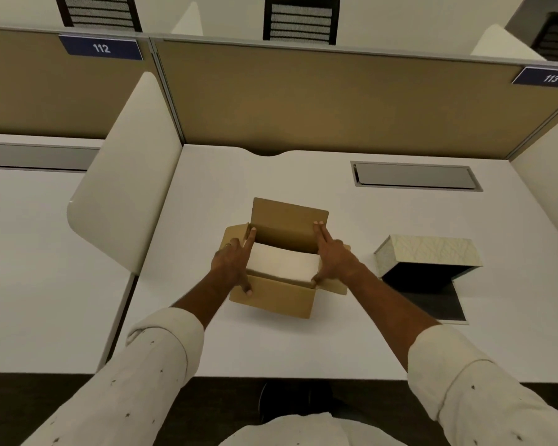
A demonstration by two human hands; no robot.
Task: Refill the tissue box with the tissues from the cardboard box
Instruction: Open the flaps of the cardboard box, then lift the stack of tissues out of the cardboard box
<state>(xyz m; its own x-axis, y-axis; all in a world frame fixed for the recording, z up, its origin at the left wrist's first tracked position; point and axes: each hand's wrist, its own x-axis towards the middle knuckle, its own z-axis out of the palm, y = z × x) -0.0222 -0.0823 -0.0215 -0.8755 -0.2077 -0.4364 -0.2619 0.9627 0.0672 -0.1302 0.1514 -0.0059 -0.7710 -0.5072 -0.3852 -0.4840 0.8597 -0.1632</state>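
Sitting mid-tabletop: open cardboard box (273,296), white tissues (284,263) lying inside between both hands. Left hand (231,263) and right hand (334,257) spreading open fingers (322,235) along the box's sides, gripping nothing. Resting toward the tabletop's right edge: tissue box (429,252).

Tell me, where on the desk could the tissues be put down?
Bare desk lies between the cardboard box and the left divider, and along the near edge under the arms. The far strip beside the grey hatch is bare too. Crowded: the gap between the right hand and the tissue box.
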